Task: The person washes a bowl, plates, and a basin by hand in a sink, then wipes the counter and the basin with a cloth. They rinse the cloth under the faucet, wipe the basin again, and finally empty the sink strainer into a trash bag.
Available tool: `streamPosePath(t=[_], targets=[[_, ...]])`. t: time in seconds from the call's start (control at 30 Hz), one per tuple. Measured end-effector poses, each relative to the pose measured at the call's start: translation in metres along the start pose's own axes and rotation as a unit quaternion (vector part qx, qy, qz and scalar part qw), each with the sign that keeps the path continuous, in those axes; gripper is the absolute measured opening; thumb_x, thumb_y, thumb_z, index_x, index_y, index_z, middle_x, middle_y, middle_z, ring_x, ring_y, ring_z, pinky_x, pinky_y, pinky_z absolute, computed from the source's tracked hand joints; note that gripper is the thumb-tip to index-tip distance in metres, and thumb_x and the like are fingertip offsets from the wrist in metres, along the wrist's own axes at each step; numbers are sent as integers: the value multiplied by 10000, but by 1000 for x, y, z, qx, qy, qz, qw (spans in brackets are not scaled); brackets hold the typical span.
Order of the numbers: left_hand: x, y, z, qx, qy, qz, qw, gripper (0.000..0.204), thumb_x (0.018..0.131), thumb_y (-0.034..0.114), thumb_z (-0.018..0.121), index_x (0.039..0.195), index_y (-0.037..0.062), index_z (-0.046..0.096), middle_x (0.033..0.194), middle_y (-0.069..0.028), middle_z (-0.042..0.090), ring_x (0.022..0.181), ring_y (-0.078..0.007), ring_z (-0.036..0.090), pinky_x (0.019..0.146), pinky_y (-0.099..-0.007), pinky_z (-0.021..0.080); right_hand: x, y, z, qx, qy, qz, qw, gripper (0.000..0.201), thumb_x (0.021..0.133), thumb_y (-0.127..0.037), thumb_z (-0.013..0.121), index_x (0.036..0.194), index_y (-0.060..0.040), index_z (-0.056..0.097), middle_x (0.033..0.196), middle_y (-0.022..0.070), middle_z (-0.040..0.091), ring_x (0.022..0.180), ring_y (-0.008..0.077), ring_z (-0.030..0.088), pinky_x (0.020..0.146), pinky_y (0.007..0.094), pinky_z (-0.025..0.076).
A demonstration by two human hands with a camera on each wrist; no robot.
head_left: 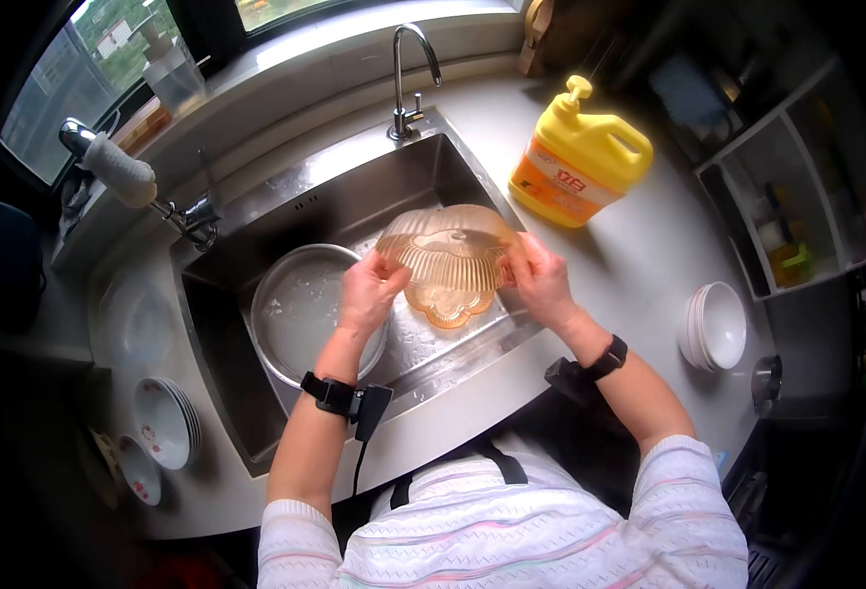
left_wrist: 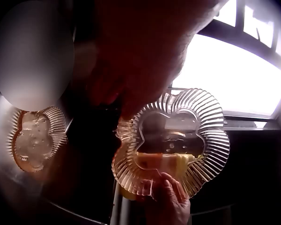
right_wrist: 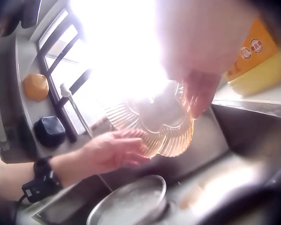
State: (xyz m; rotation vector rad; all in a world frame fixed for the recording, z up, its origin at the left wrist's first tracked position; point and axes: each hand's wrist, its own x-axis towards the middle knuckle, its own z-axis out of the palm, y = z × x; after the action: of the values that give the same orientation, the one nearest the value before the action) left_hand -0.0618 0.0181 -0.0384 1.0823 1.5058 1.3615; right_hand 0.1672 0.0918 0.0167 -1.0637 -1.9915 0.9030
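A translucent amber plate (head_left: 453, 240) with a ribbed, scalloped rim is raised over the sink between both hands. My left hand (head_left: 369, 290) pinches its left edge, and my right hand (head_left: 543, 280) grips the opposite edge. Seen from the left wrist, the held plate (left_wrist: 210, 164) is tilted up, its petal-shaped centre facing the camera. A second amber scalloped plate (head_left: 450, 306) lies lower, in the sink, partly covered by the raised one in the head view. Left of it stands a round metal basin (head_left: 259, 314) containing water.
The sink (head_left: 207, 324) has a slim tap (head_left: 399, 79) behind it and a wrapped tap (head_left: 124, 177) at left. A yellow detergent jug (head_left: 575, 162) stands at right. Stacked bowls sit on the counter at left (head_left: 165, 422) and right (head_left: 721, 324).
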Motion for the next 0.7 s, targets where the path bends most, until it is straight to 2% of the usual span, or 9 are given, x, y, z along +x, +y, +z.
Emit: streamPosePath(t=[0.03,0.07,0.1,0.2,0.23,0.27,0.4,0.5,0.7], targets=[[2,-6,7,127,-43,-33,991,313,715,170,670,989,33,605,810,-68,642,670,-128,597,670,-256,478,-9,6,-12,70,10,69,995,142,838,-56,499,974,-16,511,700,94,607,585,154,605,519,273,481],[9,-28,14,186,-75,-69,977,392,654,216,674,1010,65,606,862,-129,634,746,-221,618,733,-311,479,-18,11,-26,110,31,106,988,144,845,-53,488,981,-9,505,716,86,610,586,138,601,510,255,481],[10,-25,22,315,-98,-72,941,430,650,194,660,1053,62,591,914,-159,624,841,-276,606,782,-346,471,-28,13,-42,149,52,143,977,147,851,-50,477,988,-2,500,733,78,613,586,123,597,500,237,480],[23,-63,39,389,-107,-50,914,395,676,177,635,1037,26,580,942,-196,611,905,-318,585,815,-371,464,-61,21,-89,197,107,247,943,158,848,-41,451,992,14,486,757,125,615,559,159,607,476,224,483],[30,-72,44,445,-102,-88,885,337,711,160,597,1014,15,580,952,-204,607,911,-328,584,813,-381,467,-71,18,-103,205,126,301,923,166,840,-32,445,993,20,480,752,142,615,549,173,610,464,226,485],[35,-82,49,498,-95,-125,853,283,746,144,559,991,3,579,962,-212,603,917,-339,584,812,-392,470,-80,18,-117,203,126,304,922,166,840,-32,445,993,20,480,752,142,615,549,173,610,464,226,485],[49,-99,61,547,-74,-166,817,236,833,98,415,968,8,586,920,-189,624,874,-329,609,744,-412,497,-106,37,-155,243,145,396,873,203,825,-47,443,1014,22,467,740,153,617,544,184,613,444,233,486],[53,-104,67,574,-98,-169,796,212,831,109,429,948,2,569,886,-192,629,848,-333,616,725,-411,502,-108,57,-169,249,142,427,858,217,826,-73,449,1019,24,463,732,153,618,531,178,606,433,233,480],[52,-103,70,550,12,-158,820,170,844,121,416,904,6,525,859,-203,629,813,-338,624,690,-405,506,-96,89,-179,252,115,460,844,225,845,-135,469,1014,13,471,721,141,615,522,174,600,421,241,474]])
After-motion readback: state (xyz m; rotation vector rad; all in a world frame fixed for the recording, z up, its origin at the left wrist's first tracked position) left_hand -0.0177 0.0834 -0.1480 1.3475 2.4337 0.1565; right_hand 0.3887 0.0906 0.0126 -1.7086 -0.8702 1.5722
